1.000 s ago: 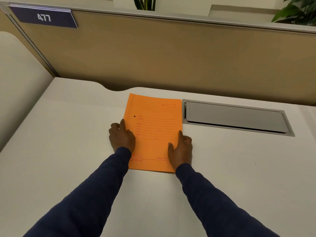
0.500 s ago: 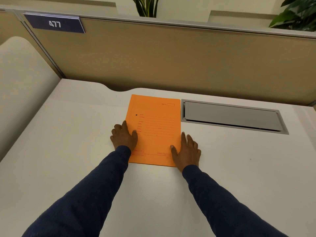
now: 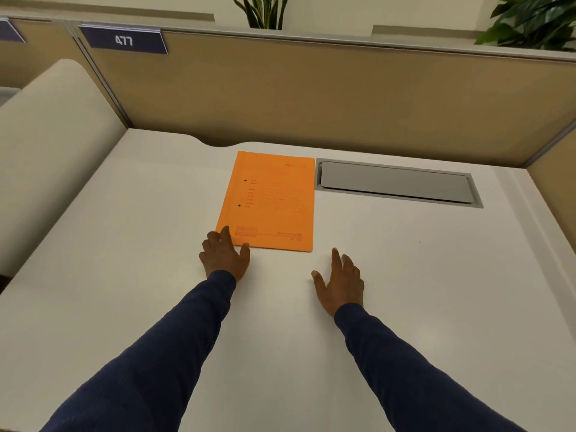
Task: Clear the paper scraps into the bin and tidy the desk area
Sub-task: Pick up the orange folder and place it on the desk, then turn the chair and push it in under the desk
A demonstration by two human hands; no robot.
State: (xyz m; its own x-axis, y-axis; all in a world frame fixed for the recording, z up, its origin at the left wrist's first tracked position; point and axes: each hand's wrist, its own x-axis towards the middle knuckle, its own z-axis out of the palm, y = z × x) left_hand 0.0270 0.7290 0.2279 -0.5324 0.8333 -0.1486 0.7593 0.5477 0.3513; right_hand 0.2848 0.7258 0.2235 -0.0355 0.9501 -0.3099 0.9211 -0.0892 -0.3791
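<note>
An orange file folder (image 3: 271, 201) lies flat on the white desk (image 3: 124, 244), its right edge beside a grey cable hatch. My left hand (image 3: 225, 257) is at the folder's near left corner with relaxed fingers, the fingertips just over that corner. My right hand (image 3: 339, 282) lies flat on the desk with straight fingers, a short way below and right of the folder, not touching it. Neither hand holds anything. No paper scraps and no bin are in view.
A grey metal cable hatch (image 3: 396, 183) is set into the desk at the back right. A tan partition (image 3: 311, 88) with a "477" label (image 3: 124, 40) walls off the back. A cream chair back (image 3: 46, 145) stands at the left. Plants (image 3: 536, 20) rise behind the partition.
Both hands have slid back off the folder toward me. The right hand left it fully; the left reaches only its near corner. The folder lies closer to the partition, next to the hatch.
</note>
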